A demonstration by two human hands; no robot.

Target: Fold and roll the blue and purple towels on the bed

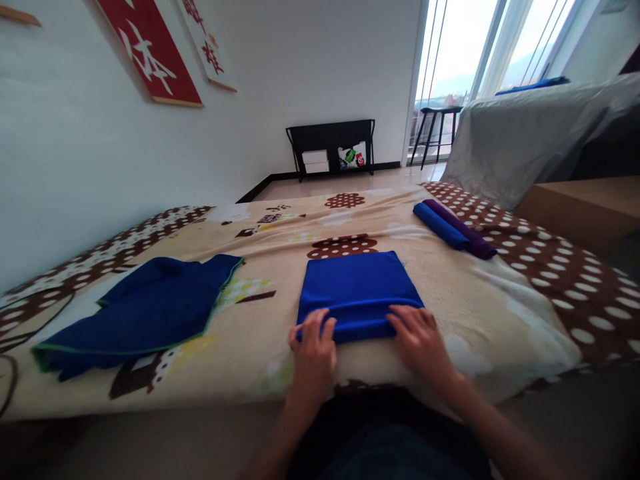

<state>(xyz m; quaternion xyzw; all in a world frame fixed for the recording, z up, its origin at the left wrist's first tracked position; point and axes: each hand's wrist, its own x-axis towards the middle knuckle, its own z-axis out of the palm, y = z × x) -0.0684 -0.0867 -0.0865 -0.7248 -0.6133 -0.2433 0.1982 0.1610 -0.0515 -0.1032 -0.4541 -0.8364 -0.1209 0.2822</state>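
Observation:
A folded bright blue cloth (356,283) lies flat on the patterned blanket (490,313) in front of me, its near edge rolled up into a thick fold. My left hand (314,350) has its fingers curled over the left end of that rolled edge. My right hand (419,339) has its fingers curled on the right end of the same roll. Both hands grip the cloth's near edge.
A loose dark blue cloth with green trim (145,312) lies spread at the left. Two rolled cloths, one blue (440,225) and one purple (463,230), rest at the far right. A black rack (333,148), a stool (436,130) and a grey-covered piece of furniture (530,130) stand beyond.

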